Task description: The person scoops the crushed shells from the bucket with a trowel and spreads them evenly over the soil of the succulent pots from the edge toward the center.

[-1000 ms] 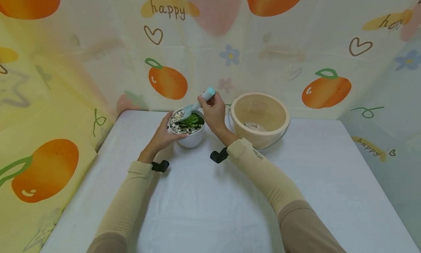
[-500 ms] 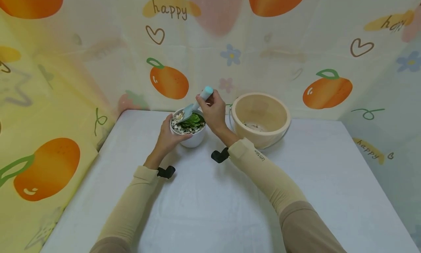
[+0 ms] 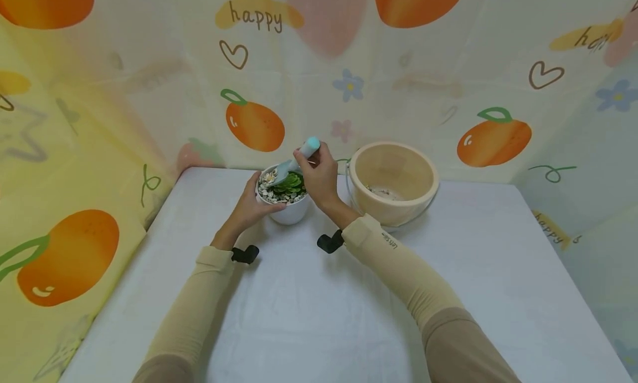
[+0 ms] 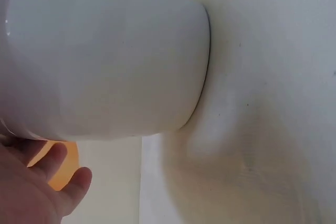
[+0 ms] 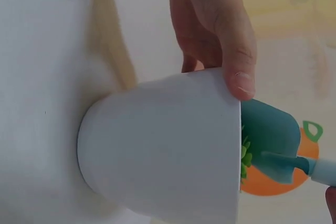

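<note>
A white pot stands upright on the table, holding a green succulent ringed by pale pebbles. My left hand grips the pot around its left side, thumb at the front near the rim; the right wrist view shows that thumb pressed on the rim. Between thumb and fingers, my right hand pinches the handle of a small light-blue trowel. The trowel's teal-looking blade points down into the pot beside the succulent, its tip hidden behind the rim in the right wrist view.
To the right of the pot stands a beige bucket with a thin handle and a few pebbles at its bottom. A white cloth covers the table. Behind it hangs a printed curtain with oranges and hearts.
My right hand and the trowel handle have lowered slightly. The blade stays in the pot beside the succulent, and my left hand keeps its grip on the pot.
</note>
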The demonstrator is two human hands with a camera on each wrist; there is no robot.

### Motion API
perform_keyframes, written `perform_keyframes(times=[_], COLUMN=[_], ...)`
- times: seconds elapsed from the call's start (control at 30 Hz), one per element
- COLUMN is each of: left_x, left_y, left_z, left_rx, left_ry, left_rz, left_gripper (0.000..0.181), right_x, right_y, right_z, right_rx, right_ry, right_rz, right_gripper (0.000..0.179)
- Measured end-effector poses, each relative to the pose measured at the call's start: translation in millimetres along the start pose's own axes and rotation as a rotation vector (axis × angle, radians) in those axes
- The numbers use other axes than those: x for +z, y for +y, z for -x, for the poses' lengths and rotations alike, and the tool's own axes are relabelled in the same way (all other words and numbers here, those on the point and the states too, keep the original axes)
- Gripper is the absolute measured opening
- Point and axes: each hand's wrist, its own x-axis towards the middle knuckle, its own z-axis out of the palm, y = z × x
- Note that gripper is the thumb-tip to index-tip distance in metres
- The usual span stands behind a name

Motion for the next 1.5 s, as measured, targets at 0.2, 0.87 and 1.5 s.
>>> perform_keyframes(times=[0.2,0.87,1.5], left_x=[1.4,13.1,12.0], left_y=[-0.4,-1.7,-4.4], left_z=[0.4,3.9,5.1], left_rx=[-0.024,0.02,0.012], left_ry=[0.009,0.092,0.091], left_rz=[0.02,0.027,0.016], left_gripper=[0.111,0.109,0.11], right_x=[-2,-21,-20], right_y=[-4,-15,-5], right_z=[-4.3,-27.3,-20.5], right_rx=[0.033,0.096,0.262], right_ry=[0.031,0.014,0.097], right_rz=[0.029,0.068,-0.006], right_gripper=[0.026,0.022,0.029])
